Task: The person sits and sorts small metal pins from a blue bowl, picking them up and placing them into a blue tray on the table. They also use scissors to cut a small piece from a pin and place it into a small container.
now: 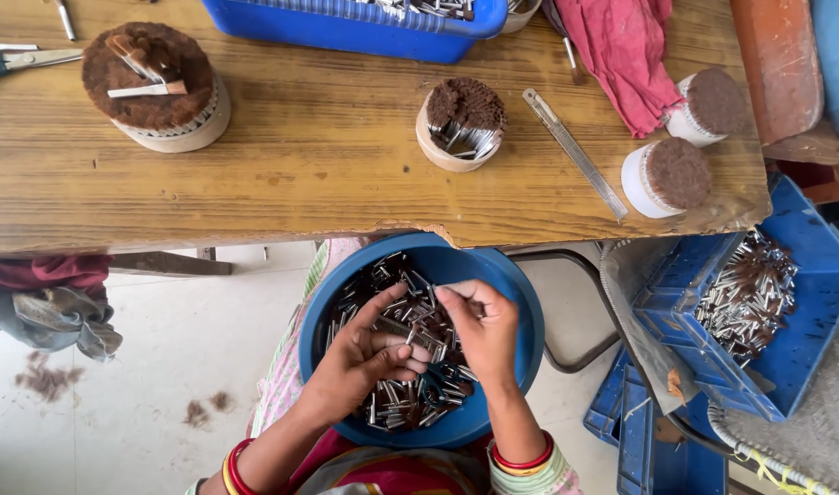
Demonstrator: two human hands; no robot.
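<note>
Scuffed wooden table (328, 174) at twelve o'clock, round blue bowl (511, 284) of shiny metal ferrules (410, 403) on my lap, my left hand (350, 362) and right hand (483, 325) both pinching ferrules, pinched pieces mostly hidden.

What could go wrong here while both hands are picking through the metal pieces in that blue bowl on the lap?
1. The blue bowl seems to rest on the lap, partly under the table edge; a knee shift might tip it and scatter the metal pieces.
2. The left hand and right hand dig among thin metal ends, so a finger could get pricked.
</note>
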